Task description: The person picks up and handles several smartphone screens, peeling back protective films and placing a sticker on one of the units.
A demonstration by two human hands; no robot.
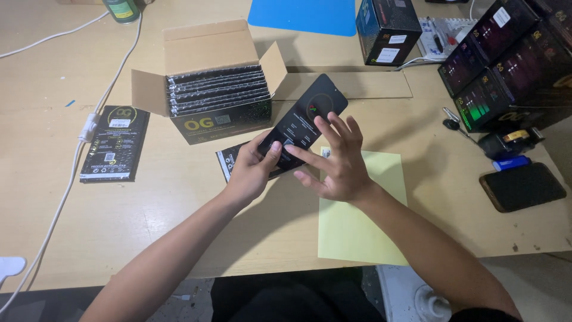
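My left hand (pixel 253 170) grips the lower end of a thin black rectangular screen-protector sheet (pixel 310 113), held tilted above the table. My right hand (pixel 333 161) has its fingers spread, and the index fingertip touches the sheet's lower face. Under my hands lie a flat black packet (pixel 229 158) and a pale yellow paper sheet (pixel 363 214). Just behind stands an open cardboard box (pixel 208 95) packed with several black packets standing on edge.
A black packet (pixel 116 143) lies at the left beside a white cable (pixel 89 125). Black boxes (pixel 506 59) are stacked at the right, with another (pixel 387 30) behind. Also on the wooden table (pixel 119 220): a blue mat (pixel 304 15), a dark phone case (pixel 521 186), a key (pixel 453 122).
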